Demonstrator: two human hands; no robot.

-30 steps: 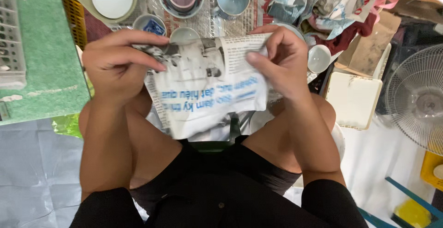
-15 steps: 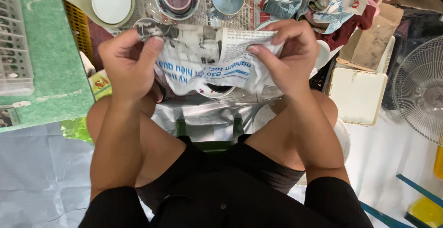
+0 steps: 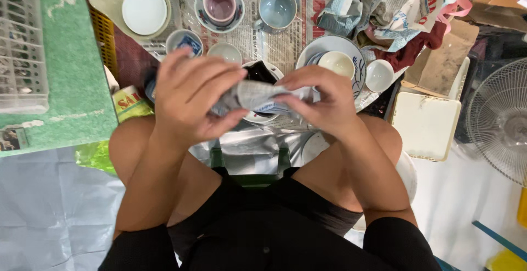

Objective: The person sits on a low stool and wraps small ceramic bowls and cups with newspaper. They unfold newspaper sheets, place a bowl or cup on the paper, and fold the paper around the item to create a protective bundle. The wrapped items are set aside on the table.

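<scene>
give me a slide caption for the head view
Both hands, left hand and right hand, grip a newspaper-wrapped bundle above cups and saucers on newspaper.

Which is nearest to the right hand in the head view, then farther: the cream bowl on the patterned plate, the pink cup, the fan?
From the right hand:
1. Cream bowl, just beyond the fingers.
2. Pink cup, far left on its saucer.
3. Fan, at the right edge.
</scene>
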